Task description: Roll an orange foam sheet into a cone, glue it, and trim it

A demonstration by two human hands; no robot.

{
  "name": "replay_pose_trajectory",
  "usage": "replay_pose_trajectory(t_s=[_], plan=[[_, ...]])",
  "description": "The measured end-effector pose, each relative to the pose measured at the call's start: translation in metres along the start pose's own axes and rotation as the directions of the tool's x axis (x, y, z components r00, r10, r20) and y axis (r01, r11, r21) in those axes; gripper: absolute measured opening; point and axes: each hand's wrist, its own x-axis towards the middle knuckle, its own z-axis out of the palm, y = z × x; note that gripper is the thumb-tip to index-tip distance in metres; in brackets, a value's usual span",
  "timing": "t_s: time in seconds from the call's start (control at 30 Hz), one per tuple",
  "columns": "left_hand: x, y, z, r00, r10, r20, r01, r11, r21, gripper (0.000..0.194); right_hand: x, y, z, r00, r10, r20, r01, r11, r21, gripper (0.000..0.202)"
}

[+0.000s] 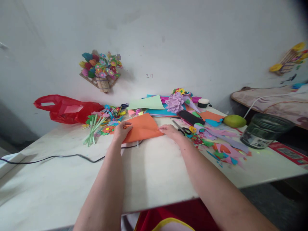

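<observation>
An orange sheet (143,126) of craft paper or foam is stretched between both hands over the white table, its near edge folded or bent. My left hand (122,130) pinches the sheet's left side, thumb toward the middle. At the right corner, my right hand (169,131) grips it between thumb and fingers. Black-handled scissors (184,130) lie just beyond my right hand, blades pointing away. A black cable (131,147) passes beneath the sheet. Orange and blue foam flowers (107,129) lie by my left hand.
Left stand a red plastic bag (69,109) and pale green paper sticks (92,131). At the right are a dark phone (190,118), coloured scraps (226,152), a yellow-green fruit (234,121) and a glass jar (261,131). Stacked sheets (146,103) and a purple flower (175,102) lie behind.
</observation>
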Motion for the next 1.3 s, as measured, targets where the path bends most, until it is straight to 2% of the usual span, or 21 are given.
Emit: replay_pose_trajectory(t_s=[0.2,0.43,0.63,0.83,0.9,0.97,1.0,1.07,1.13,1.17,1.2,1.23,1.27,1.3], plan=[[0.001,0.0,-0.003,1.0,-0.006,0.019,0.004,0.991,0.134,0.037,-0.006,-0.007,0.001,0.999,0.034,0.022,-0.033,0.999,-0.037,0.022],[-0.002,0.015,-0.009,0.996,-0.074,0.057,0.046,0.921,0.387,0.039,-0.004,-0.002,0.0,0.998,0.001,0.058,0.01,0.984,-0.176,0.022],[-0.005,0.021,-0.01,0.989,-0.127,0.07,0.082,0.887,0.454,0.042,-0.003,0.004,0.0,0.996,-0.042,0.083,0.056,0.983,-0.177,0.02],[-0.007,0.025,-0.011,0.986,-0.159,0.054,0.112,0.862,0.495,0.046,-0.001,0.007,0.003,0.998,-0.052,0.041,0.06,0.971,-0.233,0.017],[-0.009,0.027,-0.014,0.987,-0.158,0.001,0.137,0.859,0.494,0.046,-0.001,0.006,0.005,0.998,-0.051,0.028,0.056,0.971,-0.231,0.016],[-0.01,0.033,-0.018,0.985,-0.119,-0.122,0.163,0.865,0.474,0.045,-0.001,0.005,0.006,0.999,-0.045,0.011,0.046,0.974,-0.222,0.016],[-0.01,0.038,-0.021,0.974,-0.083,-0.209,0.172,0.876,0.45,0.043,-0.002,0.004,0.006,0.999,-0.039,0.002,0.039,0.975,-0.221,0.016],[-0.012,0.051,-0.025,0.92,-0.048,-0.389,0.2,0.91,0.362,0.036,-0.003,0.002,0.007,1.0,-0.027,-0.011,0.024,0.971,-0.238,0.017],[-0.017,0.069,-0.024,0.891,-0.034,-0.452,0.164,0.954,0.252,0.027,-0.003,0.0,0.007,1.0,-0.019,-0.016,0.014,0.965,-0.264,0.017],[-0.022,0.079,-0.021,0.921,-0.062,-0.384,0.132,0.979,0.157,0.023,-0.003,0.0,0.007,1.0,-0.016,-0.017,0.011,0.962,-0.271,0.017],[-0.028,0.089,-0.015,0.972,-0.073,-0.223,0.077,0.997,0.008,0.022,-0.003,0.0,0.007,1.0,-0.013,-0.014,0.009,0.962,-0.272,0.016],[-0.036,0.097,-0.007,0.996,-0.085,-0.014,0.082,0.986,-0.142,0.024,-0.003,0.0,0.007,1.0,-0.01,-0.016,0.006,0.965,-0.263,0.015],[-0.045,0.105,0.003,0.965,-0.108,0.24,0.164,0.959,-0.231,0.026,-0.002,0.002,0.007,1.0,-0.014,-0.019,0.009,0.971,-0.239,0.013],[-0.055,0.11,0.013,0.879,-0.093,0.467,0.241,0.933,-0.268,0.029,-0.001,0.003,0.007,1.0,-0.019,-0.024,0.013,0.979,-0.204,0.013]])
